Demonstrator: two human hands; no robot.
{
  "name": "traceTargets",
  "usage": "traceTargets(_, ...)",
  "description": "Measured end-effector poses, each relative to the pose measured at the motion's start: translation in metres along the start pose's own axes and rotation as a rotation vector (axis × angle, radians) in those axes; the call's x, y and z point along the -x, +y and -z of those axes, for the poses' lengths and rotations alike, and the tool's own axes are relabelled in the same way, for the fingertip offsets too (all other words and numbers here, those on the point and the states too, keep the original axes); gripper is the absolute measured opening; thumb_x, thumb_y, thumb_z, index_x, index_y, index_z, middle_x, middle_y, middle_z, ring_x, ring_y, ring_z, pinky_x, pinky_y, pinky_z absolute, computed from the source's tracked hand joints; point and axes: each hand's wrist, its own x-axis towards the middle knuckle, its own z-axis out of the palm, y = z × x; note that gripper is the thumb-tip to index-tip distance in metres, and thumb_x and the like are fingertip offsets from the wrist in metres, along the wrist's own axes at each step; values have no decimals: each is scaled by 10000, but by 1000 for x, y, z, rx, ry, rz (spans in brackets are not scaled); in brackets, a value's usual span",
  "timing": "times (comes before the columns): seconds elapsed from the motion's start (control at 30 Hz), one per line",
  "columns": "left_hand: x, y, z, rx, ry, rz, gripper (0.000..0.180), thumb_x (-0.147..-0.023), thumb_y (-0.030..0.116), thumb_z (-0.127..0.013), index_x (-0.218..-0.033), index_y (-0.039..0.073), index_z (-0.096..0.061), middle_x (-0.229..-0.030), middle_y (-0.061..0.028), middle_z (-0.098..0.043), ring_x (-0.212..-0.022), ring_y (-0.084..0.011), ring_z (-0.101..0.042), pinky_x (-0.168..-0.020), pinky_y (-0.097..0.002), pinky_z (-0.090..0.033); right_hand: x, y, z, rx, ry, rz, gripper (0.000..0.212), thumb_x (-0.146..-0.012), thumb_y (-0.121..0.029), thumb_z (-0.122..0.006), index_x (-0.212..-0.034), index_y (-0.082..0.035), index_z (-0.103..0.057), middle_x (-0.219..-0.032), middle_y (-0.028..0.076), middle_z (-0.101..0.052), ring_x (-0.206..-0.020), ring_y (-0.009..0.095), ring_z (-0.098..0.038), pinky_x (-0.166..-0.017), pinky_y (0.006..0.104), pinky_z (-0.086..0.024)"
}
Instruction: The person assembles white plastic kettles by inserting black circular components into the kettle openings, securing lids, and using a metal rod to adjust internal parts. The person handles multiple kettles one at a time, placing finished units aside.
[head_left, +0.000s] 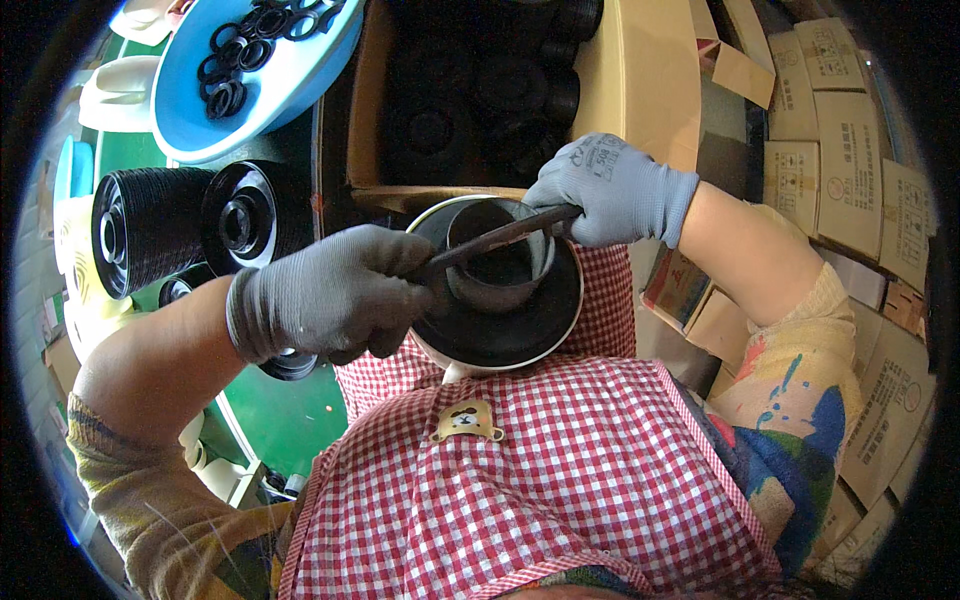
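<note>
My left hand (pixel 335 292), in a grey knit glove, is closed round one end of a dark narrow bar (pixel 500 236). The other end is gripped by my right hand (pixel 608 192), in a matching glove. The bar slants up to the right, across a round white-rimmed vessel (pixel 436 352) at my lap. Inside the vessel is a black round surface (pixel 475 335) with a dark grey upright ring (pixel 510 297) on it. The bar hides part of that ring, and I cannot tell whether they touch.
A cardboard box (pixel 640 90) of black round parts stands just ahead. Left of it, a light-blue basin (pixel 180 115) holds black rings, near stacked black discs (pixel 150 235) on a green surface (pixel 290 420). Several cartons (pixel 850 160) are piled at right.
</note>
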Motion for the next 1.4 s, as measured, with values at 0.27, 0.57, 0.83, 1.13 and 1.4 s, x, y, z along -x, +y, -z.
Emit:
traceTargets(0.27, 3, -1, -18, 199, 1, 37, 182, -946, 200, -605, -1013, 36, -561, -619, -42, -555, -445, -114, -492, -366, -258, -359, -13, 7, 2, 51, -86, 65, 221, -717, -142, -620, -913, -158, -719, -804, 130, -694, -792, 334, -681, -717, 462, -530)
traceTargets(0.57, 5, -3, -30, 270, 18, 10, 193, -952, 210, -592, -1030, 36, -568, -635, -46, -566, -443, -119, -504, -364, -247, -371, -23, 12, 3, 147, -105, 91, 179, -708, -155, -637, -881, -161, -681, -791, 103, -690, -794, 320, -684, -707, 458, -526)
traceTargets(0.83, 3, -9, -40, 367, 51, -14, 221, -962, 221, -586, -1060, 23, -578, -652, -38, -575, -444, -117, -521, -358, -248, -391, -37, 6, 10, 253, -145, 11, 227, -652, -146, -685, -878, -146, -658, -834, 101, -684, -809, 342, -666, -720, 455, -505)
traceTargets(1.13, -9, -10, -50, 345, 150, -108, 210, -962, 210, -603, -1031, 11, -606, -635, -45, -592, -483, -111, -555, -394, -254, -403, -55, 4, 10, 280, -112, -109, 260, -754, -211, -653, -1006, -158, -692, -874, 117, -694, -838, 334, -677, -725, 451, -516)
traceTargets(1.4, 1, 8, -20, -348, 331, -158, 206, -909, 109, -547, -1104, 64, -598, -670, 2, -551, -509, -81, -507, -420, -229, -400, -21, -6, 12, 193, 122, -173, 515, -791, -135, -624, -1304, -170, -614, -1023, 162, -703, -956, 346, -677, -840, 443, -531)
